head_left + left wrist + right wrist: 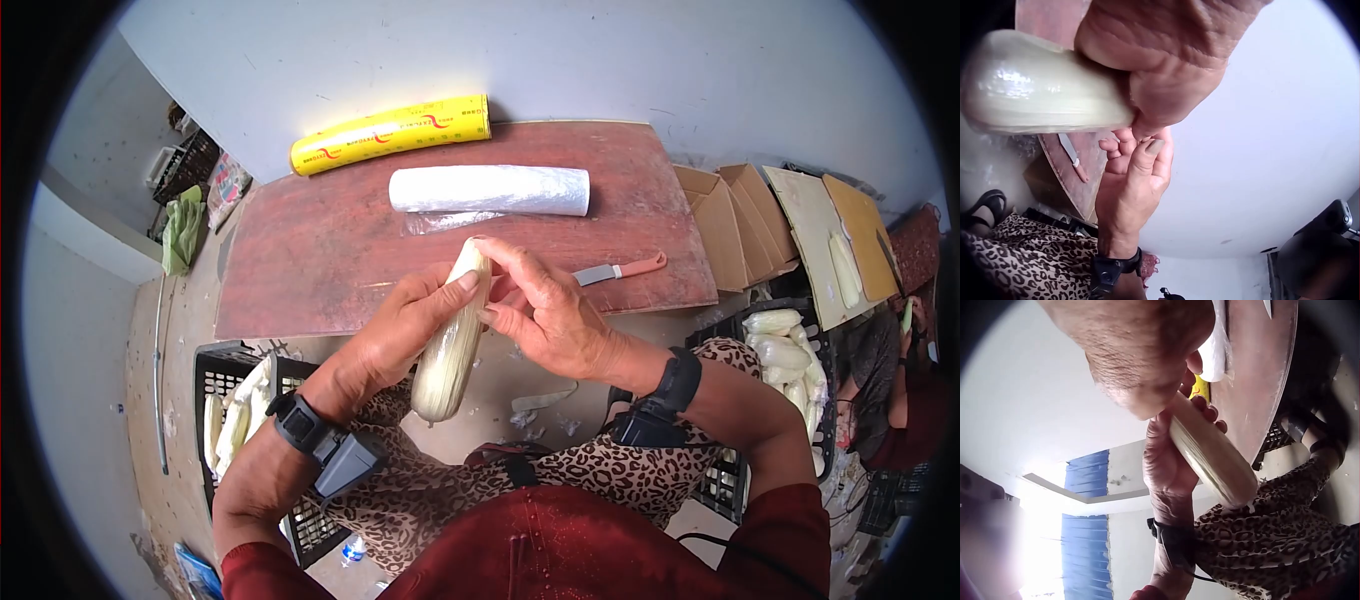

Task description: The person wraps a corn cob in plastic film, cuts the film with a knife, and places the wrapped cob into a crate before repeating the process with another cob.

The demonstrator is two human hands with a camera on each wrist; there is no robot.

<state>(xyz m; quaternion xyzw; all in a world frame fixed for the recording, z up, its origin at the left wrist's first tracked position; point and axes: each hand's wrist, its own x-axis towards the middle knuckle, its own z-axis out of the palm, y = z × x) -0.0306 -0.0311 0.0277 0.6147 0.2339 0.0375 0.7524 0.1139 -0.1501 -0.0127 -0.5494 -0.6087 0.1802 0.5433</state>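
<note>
An ear of corn (455, 350) in its pale husk, with shiny clear film around it, is held tilted above the person's lap. The left hand (400, 325) grips its upper part, thumb lying along the near side. At the narrow top end, the right hand (550, 310) has its index finger bent over the tip and its thumb against the side. In the left wrist view, the thick end of the corn (1041, 94) sticks out past the left hand. The right wrist view shows the left fingers (1210, 412) wrapped around the husk.
On the red-brown table (300, 260) lie a roll of clear film (490, 190), a yellow printed roll (390, 135) and a knife (620, 270). Black crates (235, 365) with corn stand at both sides. Cardboard boxes (735, 220) are at right, near another person (890, 400).
</note>
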